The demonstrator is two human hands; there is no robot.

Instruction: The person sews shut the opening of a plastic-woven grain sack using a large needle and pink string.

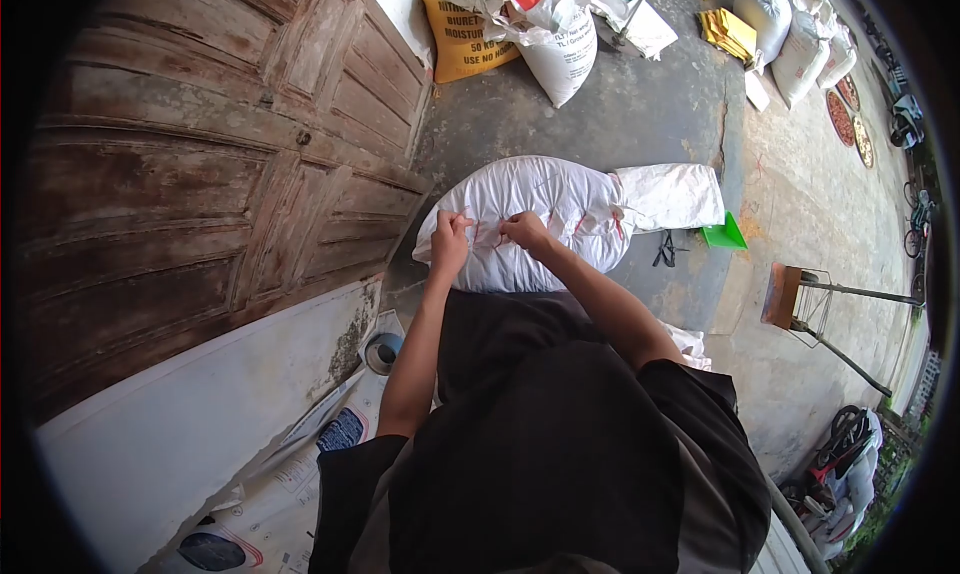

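L hand (450, 236): closed, pinching red twine (497, 237) at seam
R hand (525, 229): closed, pinching same twine
sack (565, 199): white, full, lying on concrete, nr wooden door (200, 164)

The head-worn fisheye camera looked steeply down, close above the left hand (450, 242) and right hand (525, 232) on a stuffed white woven sack (565, 199) mid-frame.

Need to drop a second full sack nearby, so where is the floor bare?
Bare grey concrete lies between the white sack and the printed sacks beyond. The pale floor right of the green item is open too. Crowded: the left hand and right hand pinch the sack's seam; flat bags litter the wall side.
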